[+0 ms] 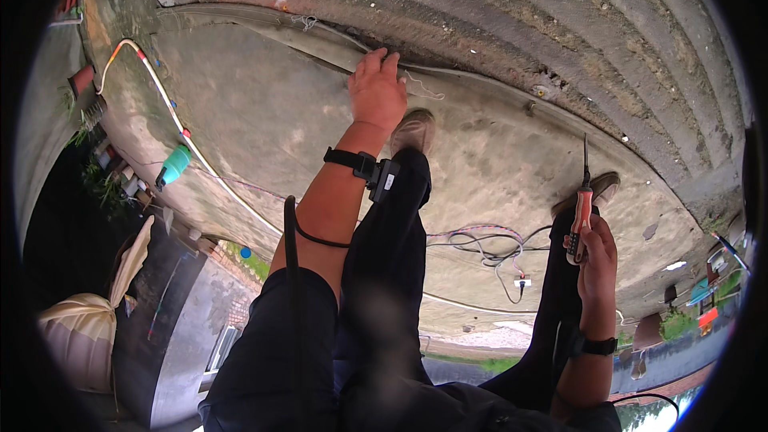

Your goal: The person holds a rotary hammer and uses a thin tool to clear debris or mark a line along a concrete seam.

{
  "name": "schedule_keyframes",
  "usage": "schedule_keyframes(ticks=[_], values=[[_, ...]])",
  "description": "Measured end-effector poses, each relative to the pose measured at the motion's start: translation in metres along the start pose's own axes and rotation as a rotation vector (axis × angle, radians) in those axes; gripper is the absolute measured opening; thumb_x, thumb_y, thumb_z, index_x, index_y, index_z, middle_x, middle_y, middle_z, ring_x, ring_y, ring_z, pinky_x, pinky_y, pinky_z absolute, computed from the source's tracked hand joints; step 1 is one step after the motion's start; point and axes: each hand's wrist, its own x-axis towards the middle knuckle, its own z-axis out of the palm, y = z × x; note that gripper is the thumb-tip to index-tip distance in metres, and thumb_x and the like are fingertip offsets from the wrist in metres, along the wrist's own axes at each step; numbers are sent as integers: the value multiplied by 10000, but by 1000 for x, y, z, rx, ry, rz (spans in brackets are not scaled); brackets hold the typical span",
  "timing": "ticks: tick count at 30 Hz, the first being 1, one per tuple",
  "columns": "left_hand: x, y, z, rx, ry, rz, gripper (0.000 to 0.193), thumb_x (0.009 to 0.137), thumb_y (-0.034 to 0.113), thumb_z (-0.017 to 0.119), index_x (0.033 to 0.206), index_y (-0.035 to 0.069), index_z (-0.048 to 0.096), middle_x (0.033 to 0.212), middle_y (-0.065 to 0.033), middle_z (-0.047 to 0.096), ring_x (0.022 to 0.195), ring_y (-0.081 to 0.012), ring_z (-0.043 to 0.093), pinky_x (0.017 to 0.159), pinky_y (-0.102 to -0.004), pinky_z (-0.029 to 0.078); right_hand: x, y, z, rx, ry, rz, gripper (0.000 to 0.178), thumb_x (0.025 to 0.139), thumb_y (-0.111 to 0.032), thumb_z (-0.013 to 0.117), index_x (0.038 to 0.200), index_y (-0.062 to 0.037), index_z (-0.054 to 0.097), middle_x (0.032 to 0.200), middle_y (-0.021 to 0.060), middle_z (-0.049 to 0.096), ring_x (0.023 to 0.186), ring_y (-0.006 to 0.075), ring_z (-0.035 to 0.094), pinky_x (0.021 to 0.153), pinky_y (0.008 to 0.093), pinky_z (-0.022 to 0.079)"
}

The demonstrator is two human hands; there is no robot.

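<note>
Right hand (594, 252) grip closed round screwdriver (582, 216) handle, thin shaft pointing up, clear of concrete ledge (264, 112). Left hand (376, 92) grip loose, fingers spread flat on ledge by pale wire (416, 84) at corrugated sheet (520, 24) edge, holding nothing. Screwdriver looks light, stiff, handle grippy enough, so hold stays on handle, tip sharp. Wire thin, floppy, probably pinch job.

Sack: a bulging cream-white sack (76, 336) with a gathered neck stands at the near left, down on the ground below the roof edge.
Wrist device label: a small pale rectangular label (389, 181) sits on the black box strapped to the left wrist, mid-scene.
Signs: none visible.
Screens: none visible.
</note>
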Motion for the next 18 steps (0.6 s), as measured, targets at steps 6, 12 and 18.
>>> schedule_keyframes(ticks=[6, 12, 18], values=[[16, -27, -5, 212, -39, 109, 434, 792, 110, 653, 1224, 120, 613, 1249, -77, 561, 1266, -295, 461, 1033, -459, 363, 52, 6, 22, -351, -38, -203, 201, 936, -167, 619, 1064, -14, 596, 757, -36, 543, 646, 23, 464, 555, 198, 362], [10, -34, -29, 171, -169, 132, 454, 756, 68, 667, 1206, 120, 629, 1148, -62, 602, 1259, -283, 468, 1034, -434, 364, 119, -7, 72, -646, -192, -392, 193, 896, -172, 662, 968, 5, 638, 739, 23, 603, 675, 94, 564, 596, 269, 446], [-21, -16, -38, -281, -80, -37, 483, 798, 82, 697, 1268, 77, 584, 1222, -106, 598, 1212, -263, 524, 1009, -386, 413, 141, -5, 164, -534, -348, -373, 335, 812, -233, 685, 1053, -1, 668, 909, 139, 658, 847, 213, 663, 772, 329, 515]])
